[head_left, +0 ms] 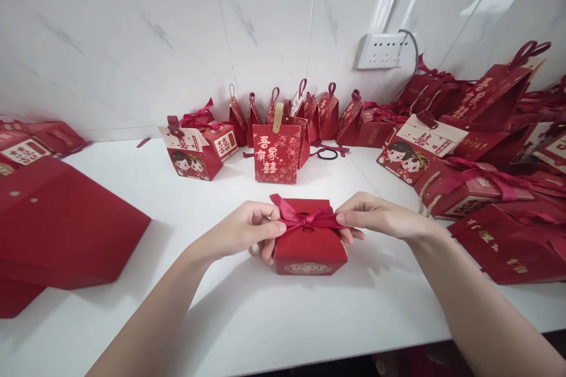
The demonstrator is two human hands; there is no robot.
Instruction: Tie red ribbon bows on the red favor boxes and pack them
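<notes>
A small red gift box [309, 252] with a gold emblem on its front stands on the white table in front of me. Across its top runs a dark red ribbon [306, 221], knotted in the middle. My left hand [256, 228] pinches the ribbon at the left of the knot, its other fingers beside the box's left side. On the right, my right hand [369, 218] pinches the ribbon between thumb and fingers. A bit of twisted cord shows beneath my left hand.
Upright red boxes [276, 154] with loop handles line the wall behind. More gift boxes [481, 188] pile up at the right. Large folded red card [66, 224] lies at the left. A black ring [327, 154] and ribbon scraps lie near the back. A power strip [384, 52] hangs on the wall.
</notes>
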